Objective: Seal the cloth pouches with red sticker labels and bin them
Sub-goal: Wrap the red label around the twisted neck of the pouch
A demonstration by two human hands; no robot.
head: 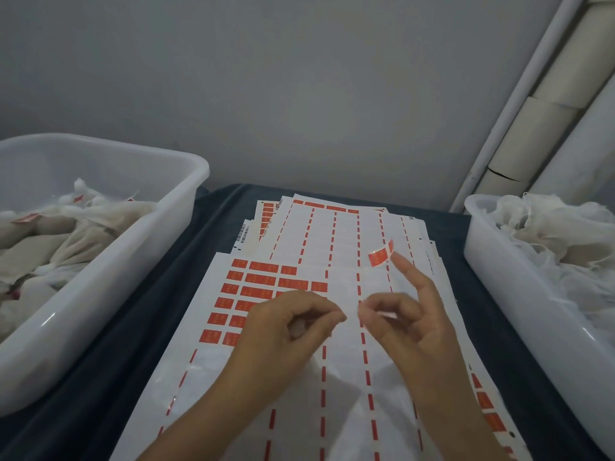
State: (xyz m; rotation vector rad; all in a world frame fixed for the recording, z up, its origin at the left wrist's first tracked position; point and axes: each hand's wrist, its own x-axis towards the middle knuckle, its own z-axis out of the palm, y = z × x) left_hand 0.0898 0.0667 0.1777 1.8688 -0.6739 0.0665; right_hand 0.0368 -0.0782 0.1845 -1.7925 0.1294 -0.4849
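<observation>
Pouches, sealed, lie in the bin (100, 207) left of the sticker sheet (266, 284); unsealed ones (549, 234) fill its right-hand counterpart. My right hand (409, 314) carries a curled red label (381, 256) on one raised fingertip; my left hand (293, 324) pinches nothing visible. Next, I judge: fetch a pouch.

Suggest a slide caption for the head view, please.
Red sticker stuck on the right hand fingertip above sticker sheets, between two pouch bins.

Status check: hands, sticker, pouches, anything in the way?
Red sticker stuck on right hand fingertip. Left hand pinched, contents unclear. Sealed pouches left, unsealed pouches right. Nothing blocking.
</observation>
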